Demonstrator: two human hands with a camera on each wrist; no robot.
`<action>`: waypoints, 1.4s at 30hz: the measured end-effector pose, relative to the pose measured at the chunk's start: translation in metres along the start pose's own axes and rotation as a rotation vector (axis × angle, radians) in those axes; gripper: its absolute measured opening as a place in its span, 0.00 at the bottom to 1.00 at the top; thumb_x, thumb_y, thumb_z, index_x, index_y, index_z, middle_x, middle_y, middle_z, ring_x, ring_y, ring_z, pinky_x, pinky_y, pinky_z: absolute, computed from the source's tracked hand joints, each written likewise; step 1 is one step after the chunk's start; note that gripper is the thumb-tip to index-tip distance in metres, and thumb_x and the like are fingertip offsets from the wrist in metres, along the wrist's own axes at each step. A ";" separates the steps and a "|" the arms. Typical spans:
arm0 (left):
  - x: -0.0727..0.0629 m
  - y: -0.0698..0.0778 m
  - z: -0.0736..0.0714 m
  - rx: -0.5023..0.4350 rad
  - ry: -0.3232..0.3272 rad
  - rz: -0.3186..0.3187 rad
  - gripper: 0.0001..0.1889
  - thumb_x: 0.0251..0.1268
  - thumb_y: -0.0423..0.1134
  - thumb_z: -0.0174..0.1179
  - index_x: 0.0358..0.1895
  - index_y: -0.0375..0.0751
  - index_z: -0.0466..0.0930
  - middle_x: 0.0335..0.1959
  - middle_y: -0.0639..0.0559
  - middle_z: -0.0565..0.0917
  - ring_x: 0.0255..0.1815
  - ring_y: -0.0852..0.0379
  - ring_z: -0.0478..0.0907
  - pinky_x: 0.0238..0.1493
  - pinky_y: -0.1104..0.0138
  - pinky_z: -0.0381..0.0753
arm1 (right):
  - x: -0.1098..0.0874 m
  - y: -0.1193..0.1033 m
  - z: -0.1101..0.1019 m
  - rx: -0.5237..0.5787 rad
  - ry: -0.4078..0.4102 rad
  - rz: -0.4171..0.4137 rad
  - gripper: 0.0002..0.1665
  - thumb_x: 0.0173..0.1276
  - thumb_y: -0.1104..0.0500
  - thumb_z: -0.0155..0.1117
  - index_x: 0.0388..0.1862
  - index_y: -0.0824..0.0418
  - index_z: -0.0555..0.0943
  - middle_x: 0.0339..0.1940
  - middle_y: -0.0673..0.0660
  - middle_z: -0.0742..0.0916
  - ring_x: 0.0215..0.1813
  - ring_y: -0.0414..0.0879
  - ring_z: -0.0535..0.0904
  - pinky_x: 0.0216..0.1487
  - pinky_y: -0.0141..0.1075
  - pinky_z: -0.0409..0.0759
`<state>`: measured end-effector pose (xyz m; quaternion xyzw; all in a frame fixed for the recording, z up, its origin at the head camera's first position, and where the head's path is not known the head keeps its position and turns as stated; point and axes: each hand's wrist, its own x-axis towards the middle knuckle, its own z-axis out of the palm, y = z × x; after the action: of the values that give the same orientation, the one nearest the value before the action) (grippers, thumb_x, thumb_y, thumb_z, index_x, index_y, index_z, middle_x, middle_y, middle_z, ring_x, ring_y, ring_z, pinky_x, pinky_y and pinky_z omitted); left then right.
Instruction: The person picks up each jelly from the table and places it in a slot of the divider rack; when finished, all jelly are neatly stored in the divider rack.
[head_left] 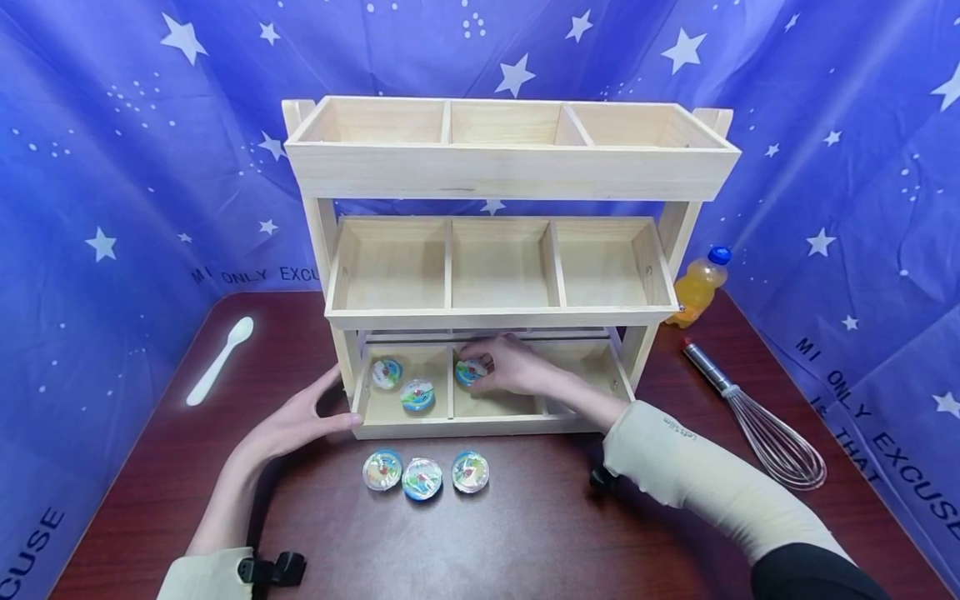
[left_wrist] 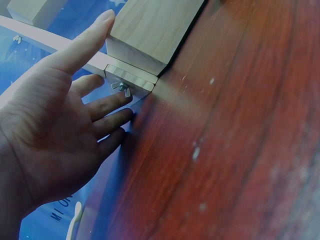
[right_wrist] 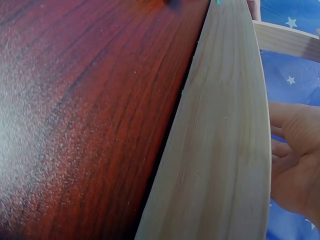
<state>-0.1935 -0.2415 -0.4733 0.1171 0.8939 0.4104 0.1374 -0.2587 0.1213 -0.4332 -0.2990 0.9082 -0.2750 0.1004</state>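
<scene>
A light wooden three-tier shelf (head_left: 510, 173) stands on the table, each tier split into three compartments. In the bottom tier's middle compartment my right hand (head_left: 512, 367) pinches a small round foil-lidded cup (head_left: 470, 372) between thumb and fingers. Its held cup is hidden behind the front board in the right wrist view. At the shelf's lower left corner is my left hand (head_left: 296, 419), thumb at the front board and fingers extended along the side, holding nothing. Two similar cups (head_left: 417, 396) lie in the bottom left compartment. Three more cups (head_left: 422, 479) sit in a row on the table before the shelf.
A white spoon (head_left: 221, 360) lies to the left on the dark red table (head_left: 525, 533). To the right are an orange drink bottle (head_left: 699, 287) with a blue cap and a metal whisk (head_left: 757, 417). Blue star-printed curtains (head_left: 135, 167) surround the table.
</scene>
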 end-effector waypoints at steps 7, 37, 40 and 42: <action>0.000 0.000 0.000 0.004 0.000 -0.001 0.54 0.64 0.57 0.68 0.86 0.55 0.42 0.85 0.39 0.53 0.84 0.34 0.51 0.77 0.32 0.56 | -0.002 0.002 -0.003 0.108 -0.036 0.022 0.37 0.52 0.59 0.84 0.63 0.63 0.83 0.53 0.61 0.90 0.50 0.51 0.88 0.51 0.33 0.88; 0.001 -0.002 0.001 -0.008 0.009 0.008 0.53 0.64 0.56 0.69 0.85 0.53 0.44 0.85 0.39 0.54 0.84 0.34 0.50 0.78 0.32 0.54 | -0.053 -0.006 0.001 0.378 0.282 -0.025 0.23 0.65 0.60 0.75 0.58 0.65 0.84 0.51 0.63 0.91 0.49 0.51 0.89 0.53 0.42 0.89; 0.001 -0.002 0.001 -0.005 0.011 0.008 0.53 0.64 0.57 0.69 0.85 0.52 0.45 0.85 0.38 0.54 0.84 0.34 0.50 0.78 0.32 0.54 | -0.059 -0.009 0.005 0.438 0.297 -0.063 0.24 0.65 0.61 0.75 0.59 0.67 0.83 0.50 0.64 0.91 0.49 0.51 0.89 0.54 0.42 0.88; 0.001 -0.002 0.000 -0.005 0.010 0.005 0.54 0.64 0.57 0.69 0.85 0.52 0.45 0.84 0.38 0.54 0.84 0.34 0.50 0.78 0.32 0.54 | -0.062 -0.011 0.007 0.472 0.294 -0.086 0.24 0.65 0.62 0.75 0.59 0.68 0.83 0.51 0.65 0.90 0.49 0.53 0.89 0.55 0.41 0.88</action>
<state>-0.1944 -0.2426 -0.4751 0.1168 0.8933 0.4134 0.1321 -0.2014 0.1481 -0.4314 -0.2626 0.8102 -0.5235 0.0225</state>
